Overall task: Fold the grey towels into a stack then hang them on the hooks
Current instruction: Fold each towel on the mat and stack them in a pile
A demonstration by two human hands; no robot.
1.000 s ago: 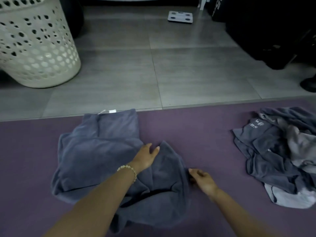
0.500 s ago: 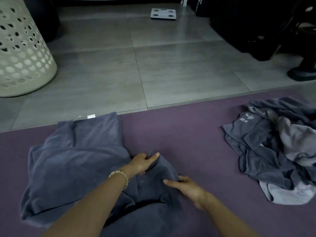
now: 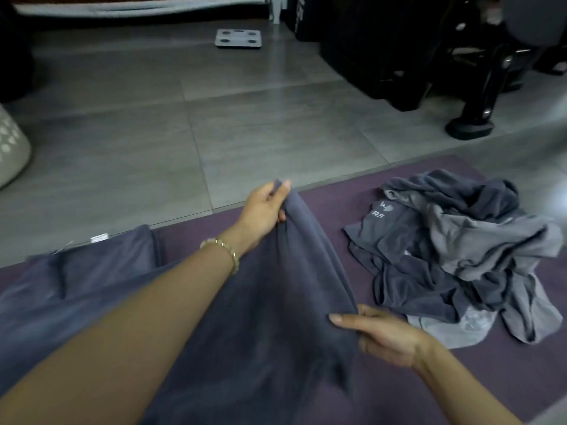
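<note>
Head camera: purple mat (image 3: pixel 506 378) spans the floor, and the grey towel (image 3: pixel 270 302) sprawls over its left half, up to the far edge. A crumpled pile of towels (image 3: pixel 460 246) sits by the far right corner. Left hand (image 3: pixel 264 210) pinches a towel corner, held high; right hand (image 3: pixel 386 335) pinches the edge lower down, mid-mat.

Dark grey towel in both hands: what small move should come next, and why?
Probably carry the held edge of the dark grey towel leftward onto its flat part. The left hand and right hand each pinch one end of that raised edge; the rest lies on the purple mat.
</note>
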